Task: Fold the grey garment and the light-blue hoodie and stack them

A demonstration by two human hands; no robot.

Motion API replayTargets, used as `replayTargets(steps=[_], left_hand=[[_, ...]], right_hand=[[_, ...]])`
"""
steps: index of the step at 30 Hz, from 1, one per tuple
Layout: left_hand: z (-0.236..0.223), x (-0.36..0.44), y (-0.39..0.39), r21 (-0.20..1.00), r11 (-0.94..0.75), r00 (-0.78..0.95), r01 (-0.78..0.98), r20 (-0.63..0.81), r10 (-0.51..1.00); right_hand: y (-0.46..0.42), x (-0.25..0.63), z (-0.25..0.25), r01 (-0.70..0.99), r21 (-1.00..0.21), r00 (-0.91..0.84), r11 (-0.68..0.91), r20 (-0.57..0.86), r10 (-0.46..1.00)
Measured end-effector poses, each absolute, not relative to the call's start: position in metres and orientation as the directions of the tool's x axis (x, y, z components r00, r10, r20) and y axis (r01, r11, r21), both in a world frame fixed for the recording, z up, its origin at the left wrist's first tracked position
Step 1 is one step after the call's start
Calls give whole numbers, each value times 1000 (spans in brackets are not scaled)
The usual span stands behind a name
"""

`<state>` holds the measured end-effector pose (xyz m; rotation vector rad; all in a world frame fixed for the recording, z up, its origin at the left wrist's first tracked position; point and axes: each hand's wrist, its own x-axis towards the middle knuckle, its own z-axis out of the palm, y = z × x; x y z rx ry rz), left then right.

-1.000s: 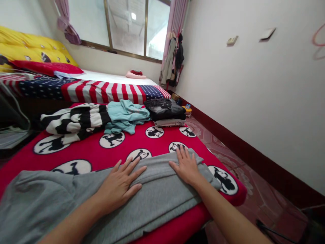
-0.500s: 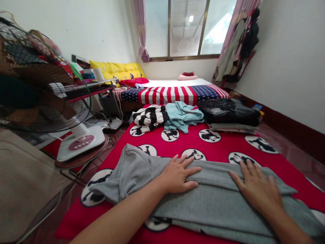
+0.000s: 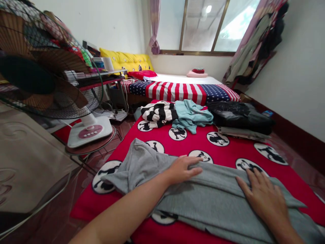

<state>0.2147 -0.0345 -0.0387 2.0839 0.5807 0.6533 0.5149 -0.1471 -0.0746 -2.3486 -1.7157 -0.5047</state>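
A grey hooded garment (image 3: 215, 200) lies lengthwise across a red blanket (image 3: 188, 135) printed with monkeys in white circles. Its hood end bunches up at the left, while the body is folded into a long strip with creases running along it. Over the upper middle of the cloth is my left hand (image 3: 184, 169), fingers apart and pointing right; whether its palm still touches the fabric I cannot tell. My right hand (image 3: 265, 196) rests flat on the right part of the garment, its fingers spread towards the far edge. Neither hand grips anything.
Beyond the garment lie a black-and-white striped garment (image 3: 158, 113), a light blue garment (image 3: 191, 115) and a stack of dark folded clothes (image 3: 241, 117). A fan (image 3: 88, 132) stands on a stool at the left. A bed with a flag-patterned cover (image 3: 177, 91) is under the window.
My left hand has turned, its fingers lifting and drawing closer together. My right hand stays flat on the garment. The whole view has swung slightly to the left.
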Motion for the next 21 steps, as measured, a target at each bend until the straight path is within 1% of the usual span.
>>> replayTargets(steps=[1, 2, 3, 4, 6, 8, 10, 12, 15, 16, 18, 21], left_hand=[[-37, 214, -32, 912, -400, 723, 87, 218, 655], [-33, 213, -29, 962, -271, 698, 15, 184, 692], [-29, 210, -27, 986, -158, 680, -44, 145, 719], [-23, 205, -24, 994, -74, 669, -85, 112, 735], [-7, 187, -19, 991, -11, 650, -130, 93, 754], [9, 160, -15, 986, -43, 612, -161, 133, 780], [21, 127, -11, 980, -108, 525, -165, 180, 832], [26, 94, -7, 980, -166, 417, -107, 195, 887], [19, 51, -4, 974, -213, 319, 80, 177, 931], [15, 40, -4, 960, -233, 316, 158, 175, 933], [5, 23, -7, 901, -305, 365, 309, 183, 913], [-6, 9, -15, 773, -456, 524, 441, 191, 830]], right_hand=[[-147, 512, -72, 955, 28, 261, -296, 397, 880], [-146, 507, -68, 963, -13, 249, -270, 429, 868], [-147, 499, -64, 970, -76, 238, -230, 468, 851], [-148, 487, -60, 974, -152, 224, -170, 507, 832], [-153, 452, -52, 954, -301, 166, 11, 555, 815], [-159, 408, -48, 889, -401, 30, 222, 534, 845], [-164, 364, -47, 792, -456, -171, 405, 472, 865], [-164, 329, -47, 749, -449, -277, 488, 457, 845], [-158, 301, -43, 754, -391, -333, 528, 466, 820], [-156, 296, -40, 747, -375, -354, 549, 474, 806], [-156, 292, -34, 708, -362, -414, 607, 484, 771], [-159, 292, -30, 635, -397, -484, 663, 465, 742]])
